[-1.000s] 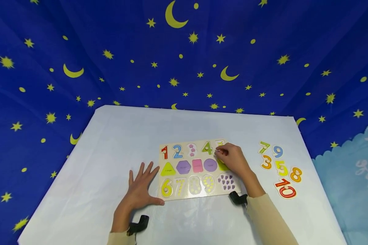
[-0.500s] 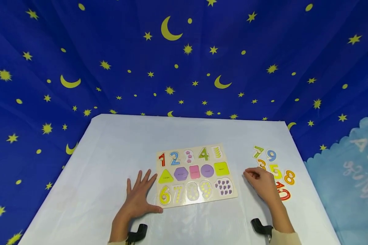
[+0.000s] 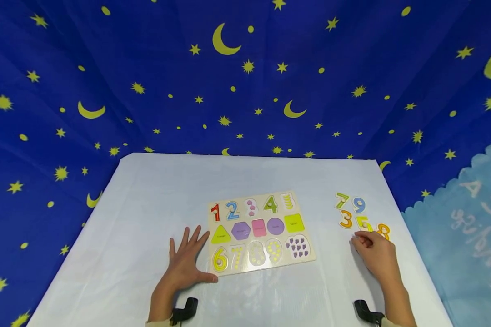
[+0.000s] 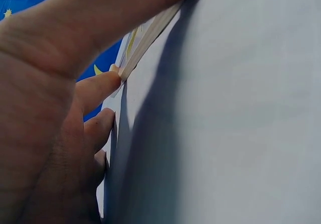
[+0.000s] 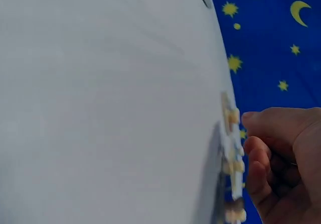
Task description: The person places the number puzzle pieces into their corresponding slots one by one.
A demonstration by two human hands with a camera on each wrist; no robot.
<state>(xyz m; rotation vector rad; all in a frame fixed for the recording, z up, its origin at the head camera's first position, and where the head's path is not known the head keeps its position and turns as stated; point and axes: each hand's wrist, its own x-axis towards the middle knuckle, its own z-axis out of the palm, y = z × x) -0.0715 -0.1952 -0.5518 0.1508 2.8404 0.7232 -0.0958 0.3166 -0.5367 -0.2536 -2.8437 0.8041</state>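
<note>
– Right hand (image 3: 377,255) has gone farther right over the past half second. The orange 3 (image 3: 346,220), half covered then, lies in plain sight; the red 10's earlier spot is behind the hand.

– Grip?

– Fingers loosely bent, thumb apart from them, holding nothing that I can see. Close to the knobbed loose numbers; whether touching any, cannot tell.

– Neighbours?

– Green 7 (image 3: 341,200) and blue 9 (image 3: 358,204) farthest off, the 3 below them. Yellow 5 (image 3: 364,225) has its lower part hidden by the hand, as does orange 8 (image 3: 383,229). All on the white table (image 3: 147,204), well right of the puzzle board (image 3: 261,215).

– Left hand?

– Left hand (image 3: 185,268) has fingers spread, gripping nothing. Index fingertip touches the board's left edge; thumb at the near left corner.

– Board slots?

– Top row: red 1 (image 3: 215,212), blue 2 (image 3: 232,210) and green 4 (image 3: 271,204) seated; third slot shows pink prints, fifth yellow ones. Middle row: triangle, hexagon, rectangle, circle, square. Bottom: yellow 6 (image 3: 219,260) seated; the 7, 8 and 9 slots show yellow dots, the last purple prints.

– Backdrop?

– Blue cloth (image 3: 167,54), moons and stars; pale blue panel (image 3: 433,206) at right, white lettering.
</note>
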